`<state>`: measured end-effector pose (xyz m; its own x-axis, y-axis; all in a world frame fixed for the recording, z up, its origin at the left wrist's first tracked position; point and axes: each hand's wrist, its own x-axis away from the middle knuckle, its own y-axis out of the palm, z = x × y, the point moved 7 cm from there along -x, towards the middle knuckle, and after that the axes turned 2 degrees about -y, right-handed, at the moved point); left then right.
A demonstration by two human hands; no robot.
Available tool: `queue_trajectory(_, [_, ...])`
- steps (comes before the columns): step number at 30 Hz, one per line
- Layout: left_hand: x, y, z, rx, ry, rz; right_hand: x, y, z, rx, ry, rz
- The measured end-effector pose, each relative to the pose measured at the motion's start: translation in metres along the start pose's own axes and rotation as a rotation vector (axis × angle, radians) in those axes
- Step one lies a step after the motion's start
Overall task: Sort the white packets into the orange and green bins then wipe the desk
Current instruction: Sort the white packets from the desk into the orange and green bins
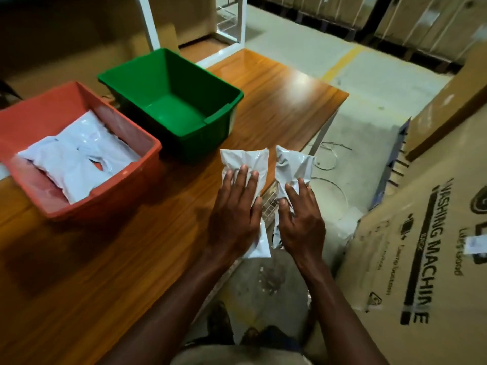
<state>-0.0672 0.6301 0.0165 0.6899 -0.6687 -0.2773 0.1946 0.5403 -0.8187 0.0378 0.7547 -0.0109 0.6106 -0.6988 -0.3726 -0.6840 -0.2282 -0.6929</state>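
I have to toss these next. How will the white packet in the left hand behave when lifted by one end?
Likely floppy: the white packet under the left hand is creased and crumpled. Probably light, since each hand holds one, the right hand included. Its glossy film may slip in a loose grip.

The scene is dim and warm-toned. A bright glare patch sits on the glossy wooden desk (295, 83) beyond the green bin (171, 101). Soft shadows lie beside the bins. Edges bend with wide-angle distortion; the far background is dark and soft.
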Motion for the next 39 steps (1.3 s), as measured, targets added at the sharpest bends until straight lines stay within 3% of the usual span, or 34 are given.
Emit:
queue_trajectory(5, [-0.045, -0.004, 0.002, -0.025, -0.012, 0.041, -0.056, 0.007, -0.004, -0.045, -0.054, 0.002])
queue_trajectory(12, [-0.11, -0.04, -0.003, -0.143, -0.102, 0.248, -0.154, 0.019, -0.036, -0.211, -0.267, -0.05])
queue_trajectory(20, [-0.16, -0.092, -0.034, -0.283, -0.402, 0.443, -0.258, 0.064, -0.106, -0.38, -0.568, -0.262])
queue_trajectory(24, [-0.184, -0.126, -0.065, -0.329, -0.524, 0.519, -0.284, 0.096, -0.164, -0.439, -0.629, -0.378])
queue_trajectory(31, [-0.248, -0.142, -0.149, -0.333, -0.693, 0.342, -0.313, 0.192, -0.226, -0.345, -0.687, -0.504])
queue_trajectory(36, [-0.273, -0.093, -0.228, -0.291, -0.836, 0.092, -0.321, 0.274, -0.22, -0.005, -0.753, -0.708])
queue_trajectory(39, [-0.273, -0.065, -0.257, -0.311, -0.911, -0.033, -0.321, 0.312, -0.215, 0.066, -0.809, -0.846])
